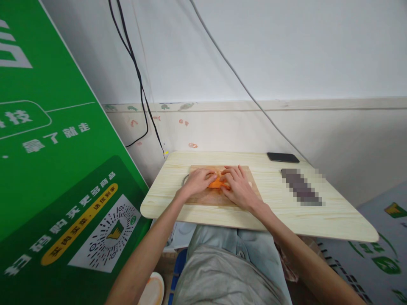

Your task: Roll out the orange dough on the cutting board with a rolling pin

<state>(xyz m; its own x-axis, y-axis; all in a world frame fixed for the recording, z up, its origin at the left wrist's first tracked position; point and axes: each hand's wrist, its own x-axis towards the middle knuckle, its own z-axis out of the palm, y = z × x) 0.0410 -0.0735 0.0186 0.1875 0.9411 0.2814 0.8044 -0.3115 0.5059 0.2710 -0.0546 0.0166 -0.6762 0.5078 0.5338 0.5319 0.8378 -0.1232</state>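
Note:
A wooden cutting board [203,198] lies on the small light table, close to my body. On it is a small heap of bright orange cut carrot [216,184], partly covered by my fingers. My left hand [197,183] presses against the carrot from the left, fingers curved and held together. From the right, my right hand [238,186] closes over the same heap, its fingers bent and its fingertips on the pieces. Behind my left hand a curved metal handle [184,180] shows at the board's left edge. Single carrot pieces are too small to make out.
A black phone [282,157] lies at the table's back right, with a blurred-out dark item [302,187] in front of it. The wall stands right behind the table [337,224]. A grey cable [241,82] hangs down it. A green printed panel [63,148] rises on the left.

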